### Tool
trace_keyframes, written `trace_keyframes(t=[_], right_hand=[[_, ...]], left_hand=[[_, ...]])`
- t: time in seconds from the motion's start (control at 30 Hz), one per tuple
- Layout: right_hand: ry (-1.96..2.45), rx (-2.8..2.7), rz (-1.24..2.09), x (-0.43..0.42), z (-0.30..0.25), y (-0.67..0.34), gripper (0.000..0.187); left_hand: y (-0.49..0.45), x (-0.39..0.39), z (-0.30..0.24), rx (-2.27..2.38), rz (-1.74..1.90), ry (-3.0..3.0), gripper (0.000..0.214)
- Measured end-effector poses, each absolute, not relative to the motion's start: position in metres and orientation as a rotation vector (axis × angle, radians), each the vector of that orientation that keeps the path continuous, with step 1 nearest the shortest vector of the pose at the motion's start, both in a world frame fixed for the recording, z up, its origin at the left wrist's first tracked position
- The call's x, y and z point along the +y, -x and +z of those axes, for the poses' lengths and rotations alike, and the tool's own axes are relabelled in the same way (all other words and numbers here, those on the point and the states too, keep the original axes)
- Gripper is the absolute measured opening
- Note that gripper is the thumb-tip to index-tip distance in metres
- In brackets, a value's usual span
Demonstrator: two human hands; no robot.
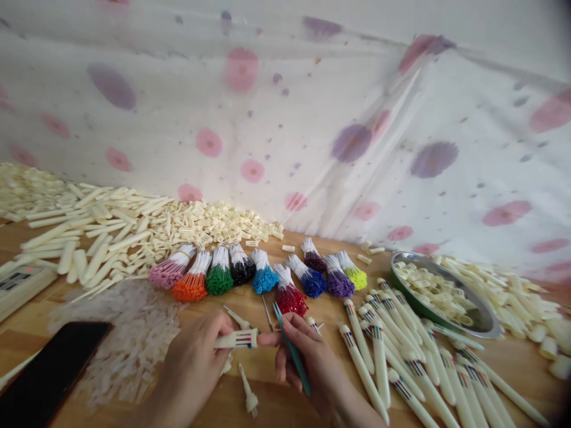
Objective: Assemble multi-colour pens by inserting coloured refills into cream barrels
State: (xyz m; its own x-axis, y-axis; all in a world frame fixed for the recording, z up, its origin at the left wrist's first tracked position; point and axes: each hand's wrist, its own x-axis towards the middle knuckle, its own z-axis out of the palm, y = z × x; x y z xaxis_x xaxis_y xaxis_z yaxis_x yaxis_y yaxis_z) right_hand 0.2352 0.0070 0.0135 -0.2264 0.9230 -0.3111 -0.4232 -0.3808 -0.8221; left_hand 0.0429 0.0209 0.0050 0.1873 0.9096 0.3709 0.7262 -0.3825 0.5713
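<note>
My left hand (191, 362) is closed round a cream pen barrel (236, 339) with coloured stripes near its end, held sideways over the wooden table (267, 392). My right hand (307, 356) pinches teal tweezers (292, 351), and its forefinger touches the barrel's end. Just beyond my hands lie bundles of coloured refills (263, 276) in pink, orange, green, black, blue, red, purple and yellow-green. Two loose cream pen parts (248, 393) rest on the table near my left hand.
Assembled cream pens (401, 356) lie in a heap at the right. A metal bowl (484, 324) holds small cream pieces. Cream barrels and clips (111, 232) pile up at the left. Small clear parts (134, 339), a dark phone (49, 371) and a flowered cloth (312, 119) surround them.
</note>
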Motion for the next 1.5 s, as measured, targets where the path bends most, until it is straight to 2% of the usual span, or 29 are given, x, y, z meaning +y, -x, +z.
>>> trace_keyframes(t=[0.07, 0.13, 0.27, 0.33, 0.4, 0.57, 0.63, 0.77, 0.87, 0.97, 1.3, 1.5], right_hand=[[1.066, -0.833, 1.7, 0.009, 0.013, -0.241, 0.039], [1.216, -1.114, 1.48, 0.01, 0.013, -0.249, 0.034], [1.674, -2.045, 0.578, 0.009, 0.009, -0.259, 0.014], [1.789, -2.297, 0.339, 0.008, 0.006, -0.257, 0.007], [1.838, -2.356, 0.317, 0.006, 0.004, -0.253, 0.003], [1.949, -2.293, 0.312, 0.008, 0.015, -0.259, 0.011], [2.02, -2.195, 0.277, 0.015, 0.024, -0.275, 0.009], [2.258, -1.828, 0.065, 0.044, 0.038, -0.33, 0.03], [2.356, -1.658, -0.005, 0.068, 0.041, -0.362, 0.026], [2.36, -1.673, 0.015, 0.089, 0.042, -0.367, 0.022], [2.353, -1.863, 0.08, 0.159, 0.022, -0.316, 0.032], [2.479, -1.817, 0.252, 0.179, 0.02, -0.34, 0.03]], left_hand=[[-0.043, 0.023, 0.002, 1.578, 0.958, -2.149, 0.013], [-0.043, 0.025, 0.001, 1.592, 0.943, -2.09, 0.012], [-0.042, 0.029, 0.001, 1.545, 0.947, -2.024, 0.012], [-0.04, 0.03, 0.0, 1.481, 0.974, -1.998, 0.011], [-0.039, 0.03, -0.001, 1.398, 0.983, -1.969, 0.011], [-0.04, 0.029, 0.0, 1.199, 0.914, -1.911, 0.008], [-0.04, 0.031, 0.0, 1.175, 0.932, -1.927, 0.009], [-0.038, 0.035, -0.003, 1.241, 0.907, -1.988, 0.015], [-0.037, 0.035, -0.004, 1.316, 0.854, -1.987, 0.019], [-0.039, 0.033, -0.001, 1.416, 0.855, -1.914, 0.02], [-0.042, 0.03, 0.004, 1.526, 0.854, -1.922, 0.016], [-0.039, 0.033, -0.001, 1.501, 0.873, -1.932, 0.017]])
